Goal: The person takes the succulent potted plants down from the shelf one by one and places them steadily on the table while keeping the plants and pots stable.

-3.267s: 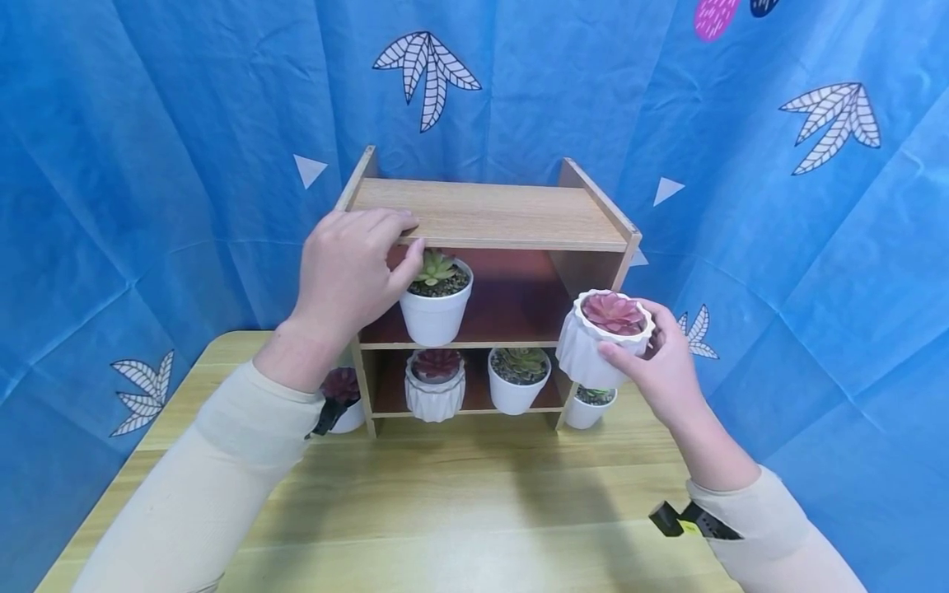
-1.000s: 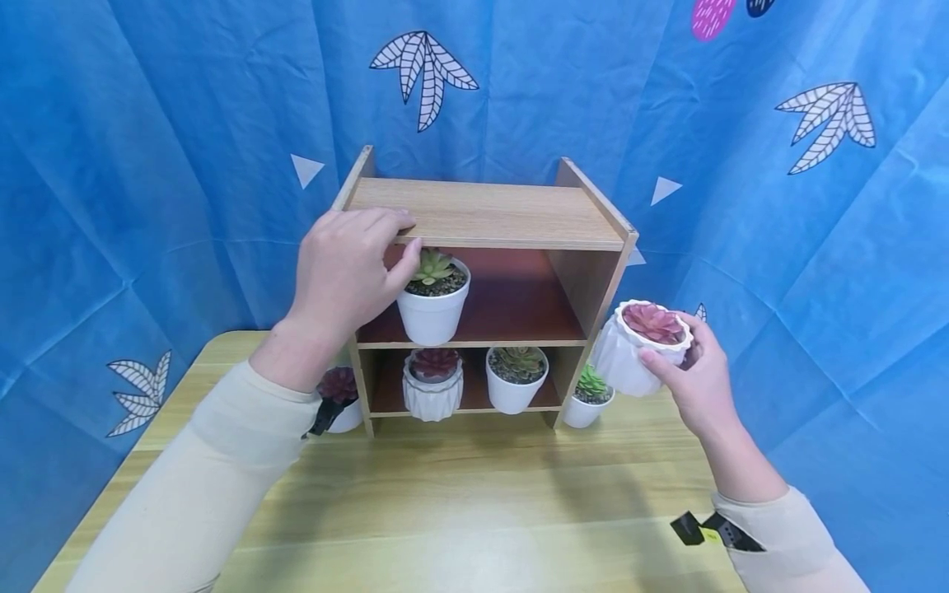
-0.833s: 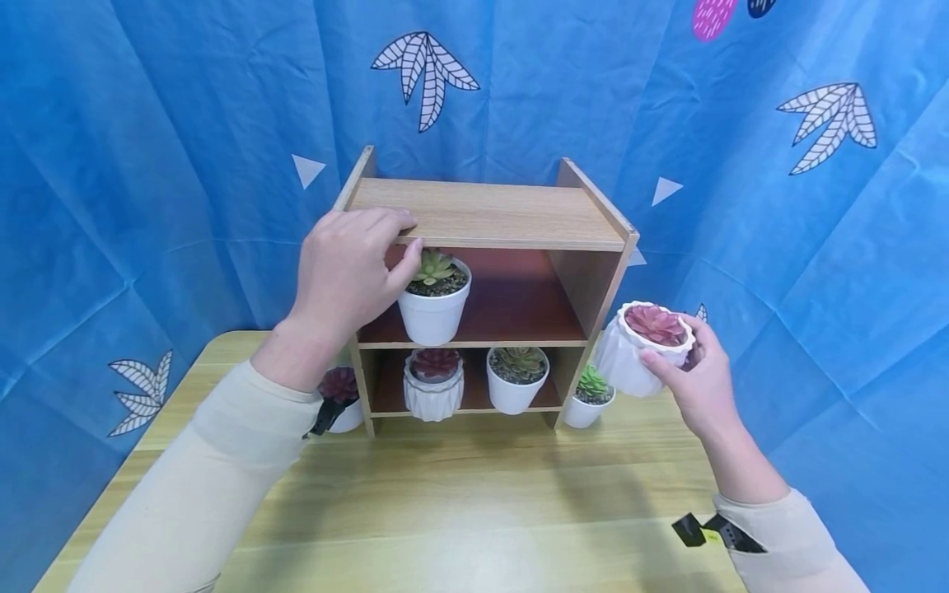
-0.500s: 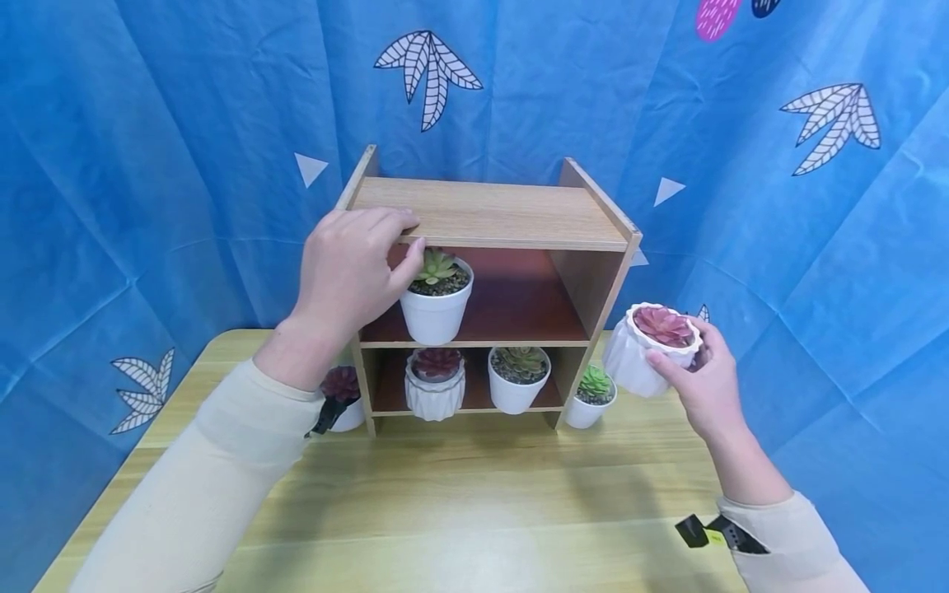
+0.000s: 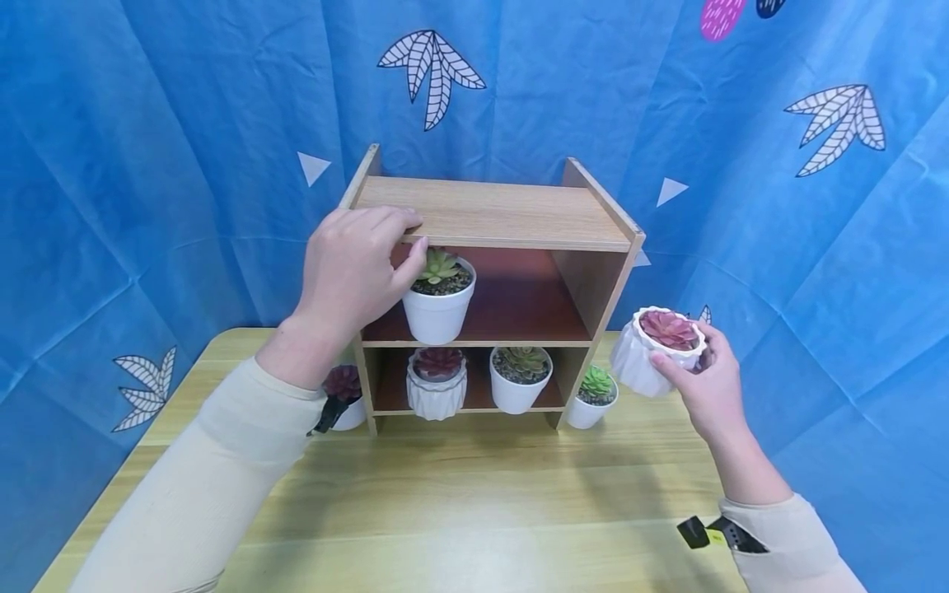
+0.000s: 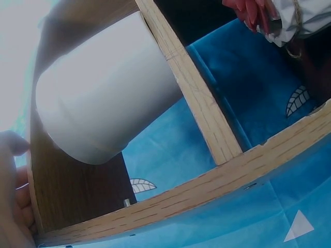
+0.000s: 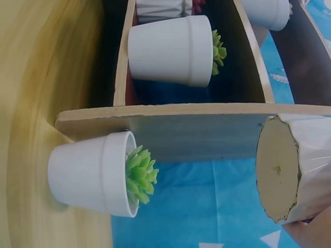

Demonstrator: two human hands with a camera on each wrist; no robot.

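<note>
In the head view, the left hand (image 5: 359,259) grips the near edge of the shelf unit (image 5: 489,216) at its left end, fingers on the top board and thumb below it. The right hand (image 5: 708,385) holds the fluted white pot (image 5: 643,364) with the pink-red succulent (image 5: 670,330), thumb on the near side; the pot is in the air, tilted, right of the shelf unit. A smooth white pot (image 5: 437,318) with a green succulent (image 5: 439,265) stands on the left of the upper compartment. Below it are a second fluted pot (image 5: 437,399) at left and a dark-green plant's pot (image 5: 517,392) at right. Two more pots stand on the wooden table (image 5: 460,502): the bright-green plant's pot (image 5: 590,410) just right of the unit and the dark-red plant's pot (image 5: 348,414) at left, partly hidden. A blue curtain (image 5: 556,99) hangs on the far side.

In the left wrist view, the left hand's fingers curl at the board's edge, near the smooth white pot; twine (image 6: 297,23) circles the second fluted pot.

In the right wrist view, the held pot's pale underside (image 7: 276,168) shows, with only part of the hand visible beside it.
</note>
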